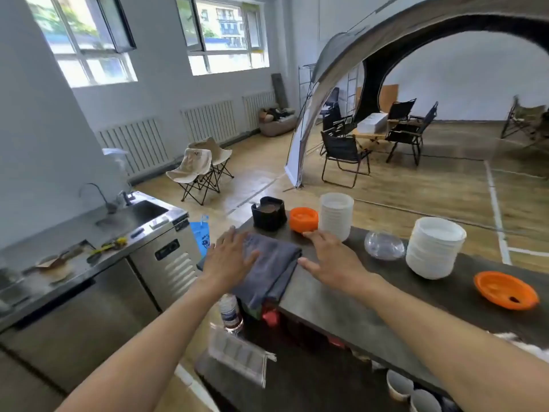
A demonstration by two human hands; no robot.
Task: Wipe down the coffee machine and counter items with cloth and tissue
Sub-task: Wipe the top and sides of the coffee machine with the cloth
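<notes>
Cloth (271, 270), grey and folded, lies at the dark counter's (341, 307) left end, long axis running near-to-far. Left hand (230, 257) presses flat and spread on it; right hand (332, 261) hovers open just beside its right edge.

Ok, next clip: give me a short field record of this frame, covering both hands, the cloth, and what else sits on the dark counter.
left hand: left hand flat on the cloth, fingers spread
right hand: right hand open, palm down on the counter beside the cloth
cloth: grey cloth folded, draped over the counter's near edge
counter: dark counter
other items: black holder; orange lids; white cup stacks; clear lid
coffee machine: not in view
</notes>
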